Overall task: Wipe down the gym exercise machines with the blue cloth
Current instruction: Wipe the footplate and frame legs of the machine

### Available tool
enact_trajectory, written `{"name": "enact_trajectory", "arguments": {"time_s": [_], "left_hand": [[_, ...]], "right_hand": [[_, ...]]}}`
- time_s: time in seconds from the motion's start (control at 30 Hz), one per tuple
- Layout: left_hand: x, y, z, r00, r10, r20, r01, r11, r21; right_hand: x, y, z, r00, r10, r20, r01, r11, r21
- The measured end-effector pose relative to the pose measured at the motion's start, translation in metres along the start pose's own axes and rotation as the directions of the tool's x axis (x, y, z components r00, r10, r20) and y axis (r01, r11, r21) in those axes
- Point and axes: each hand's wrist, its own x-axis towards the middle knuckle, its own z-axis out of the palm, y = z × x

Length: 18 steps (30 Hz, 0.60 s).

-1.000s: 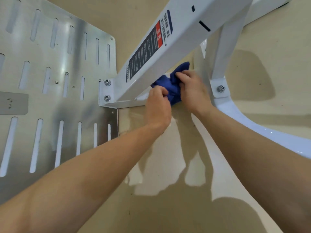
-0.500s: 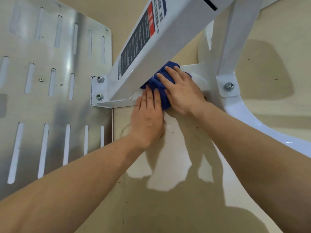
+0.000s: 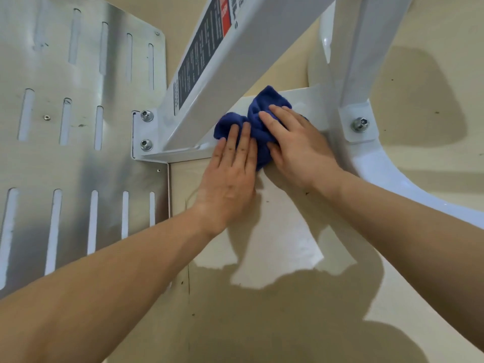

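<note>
I see the white machine frame (image 3: 243, 69) slanting beside a slotted metal plate (image 3: 78, 158). Left hand (image 3: 230, 179): fingers straight, close together, tips pressing on the blue cloth (image 3: 264, 106). Right hand (image 3: 301, 148): fingers straight, slightly spread, flat on it. Cloth is bunched in two lumps at the frame's foot, under both sets of fingertips.

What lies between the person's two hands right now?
The bunched blue cloth: the left hand and right hand both press flat fingers on it against the white base plate, seen in the head view.
</note>
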Motion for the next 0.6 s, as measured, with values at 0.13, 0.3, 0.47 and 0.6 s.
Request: {"name": "enact_trajectory", "arguments": {"time_s": [0.13,0.3,0.47,0.6], "left_hand": [[-0.007,-0.002,0.003,0.997,-0.035,0.069,0.035,0.999,0.001],[0.015,0.004,0.000,0.984,-0.133,0.119,0.142,0.987,-0.078],[0.049,-0.013,-0.007,0.952,-0.258,0.163,0.288,0.937,-0.200],[0.049,-0.006,-0.006,0.941,-0.301,0.153,0.329,0.920,-0.214]], "right_hand": [[-0.006,0.004,0.000,0.998,-0.052,0.035,0.052,0.998,-0.019],[0.025,0.008,-0.008,0.986,-0.100,0.131,0.109,0.992,-0.065],[0.052,0.001,-0.004,0.994,-0.037,0.100,0.047,0.993,-0.106],[0.051,-0.006,-0.002,0.997,0.022,0.076,-0.013,0.993,-0.118]]}}
